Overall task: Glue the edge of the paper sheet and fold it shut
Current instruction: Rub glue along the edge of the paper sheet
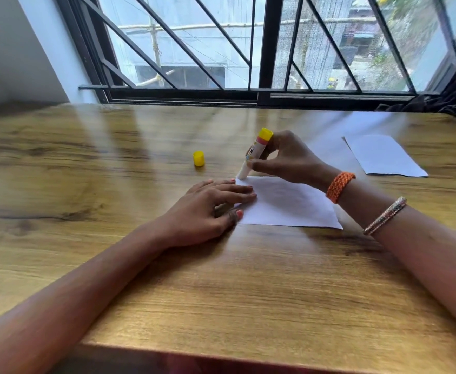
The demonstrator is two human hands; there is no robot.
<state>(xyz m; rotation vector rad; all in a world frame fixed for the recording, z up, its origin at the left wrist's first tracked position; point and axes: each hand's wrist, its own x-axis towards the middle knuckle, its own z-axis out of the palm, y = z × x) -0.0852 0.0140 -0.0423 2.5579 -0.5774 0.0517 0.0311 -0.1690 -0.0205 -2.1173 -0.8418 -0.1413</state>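
Looking down from my head at a wooden table pushed against a barred window, I see both my bare forearms reaching in from the near edge. Near the middle of the table lies the white paper sheet, flat on the wood with its far left corner pointing away from me. My left hand lies flat, palm down, at the sheet's left edge, its fingers straight and spread, their tips pressing on the paper's left margin while the thumb touches the near left corner. My right hand hovers over the far side of the sheet and grips the glue stick, fingers and thumb curled round its barrel. The stick leans to the right at the top, its yellow base upward and its white glue tip down, touching the far left corner of the sheet. My two hands are close together but not touching. The stick's yellow cap stands on the table to the left of the stick, apart from the paper, toward the window. A second white sheet lies flat toward the far right corner of the table, well apart from the first. On my right wrist I wear an orange woven band and, farther up the forearm, metallic bangles. Dark cloth hangs at the far right corner.
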